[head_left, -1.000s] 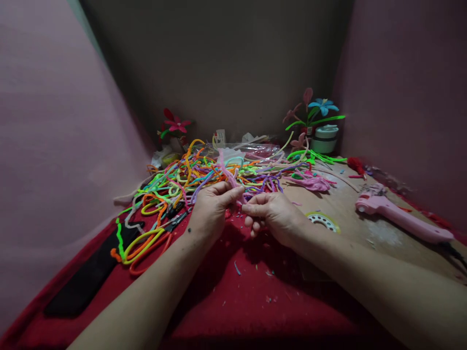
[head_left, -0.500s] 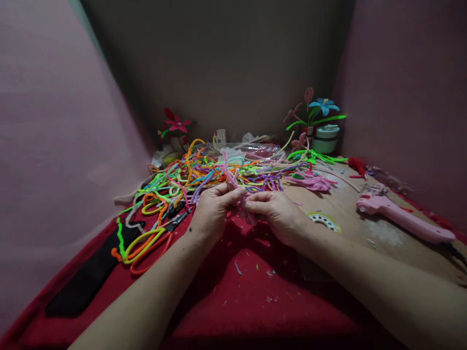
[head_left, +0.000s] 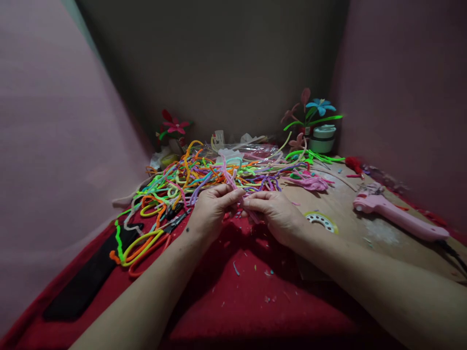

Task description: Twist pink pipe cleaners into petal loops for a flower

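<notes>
Pink pipe cleaners (head_left: 231, 179) stand up between my two hands, their lower ends hanging below the fingers. My left hand (head_left: 218, 204) pinches them between thumb and forefinger. Close against it, my right hand (head_left: 272, 210) also grips the pink pipe cleaners, its thumb and forefinger pressed together. The fingers partly cover where the strands meet, so I cannot tell whether they are twisted together. Behind the hands spreads a tangled pile of coloured pipe cleaners (head_left: 204, 170). Scissors (head_left: 177, 221) lie by my left wrist, partly under the pile.
A pink glue gun (head_left: 399, 214) rests on a brown board (head_left: 339, 197) at right, near a tape roll (head_left: 321, 222). A black flat object (head_left: 87, 277) lies at left. Pipe-cleaner flowers (head_left: 321, 106) and a mint-green container (head_left: 323, 138) stand at the back. Scraps dot the red cloth (head_left: 251, 301).
The view has shifted slightly, so the surroundings sit a little further left. Both hands stay together on the pink pipe cleaners, with hardly any movement.
</notes>
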Demonstrator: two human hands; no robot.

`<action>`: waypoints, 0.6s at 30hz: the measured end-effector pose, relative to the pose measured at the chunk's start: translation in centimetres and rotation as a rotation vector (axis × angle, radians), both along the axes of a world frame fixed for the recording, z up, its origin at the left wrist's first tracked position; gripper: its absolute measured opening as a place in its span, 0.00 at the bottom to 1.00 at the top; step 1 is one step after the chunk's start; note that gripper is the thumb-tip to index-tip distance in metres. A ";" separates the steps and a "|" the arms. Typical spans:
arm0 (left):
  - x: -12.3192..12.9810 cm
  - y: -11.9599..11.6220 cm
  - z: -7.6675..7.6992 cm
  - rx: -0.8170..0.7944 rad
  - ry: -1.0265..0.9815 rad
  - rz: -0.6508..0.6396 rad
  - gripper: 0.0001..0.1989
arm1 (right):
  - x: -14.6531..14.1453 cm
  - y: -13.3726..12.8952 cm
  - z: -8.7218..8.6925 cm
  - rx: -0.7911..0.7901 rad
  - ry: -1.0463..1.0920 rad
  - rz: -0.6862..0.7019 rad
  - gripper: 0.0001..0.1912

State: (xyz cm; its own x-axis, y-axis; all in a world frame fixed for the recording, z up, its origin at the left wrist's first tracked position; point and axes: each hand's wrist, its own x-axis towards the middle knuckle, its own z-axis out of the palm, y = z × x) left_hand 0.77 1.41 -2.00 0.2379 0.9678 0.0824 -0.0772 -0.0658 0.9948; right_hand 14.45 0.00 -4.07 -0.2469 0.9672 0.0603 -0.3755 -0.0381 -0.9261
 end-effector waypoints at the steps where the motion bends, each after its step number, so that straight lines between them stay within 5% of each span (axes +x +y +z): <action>1: -0.1 0.0 0.0 0.000 0.003 -0.005 0.09 | 0.0 0.0 0.1 0.016 -0.001 -0.007 0.07; 9: -0.1 -0.2 0.6 -0.005 0.073 0.048 0.09 | 0.3 0.2 0.2 0.040 -0.021 -0.048 0.07; 14: 0.2 -0.9 1.0 0.288 0.324 0.195 0.08 | 0.3 0.3 0.2 0.044 -0.025 -0.063 0.07; 18: -0.4 -0.6 1.1 0.589 0.453 0.122 0.04 | 0.5 0.6 0.5 0.032 0.007 -0.003 0.06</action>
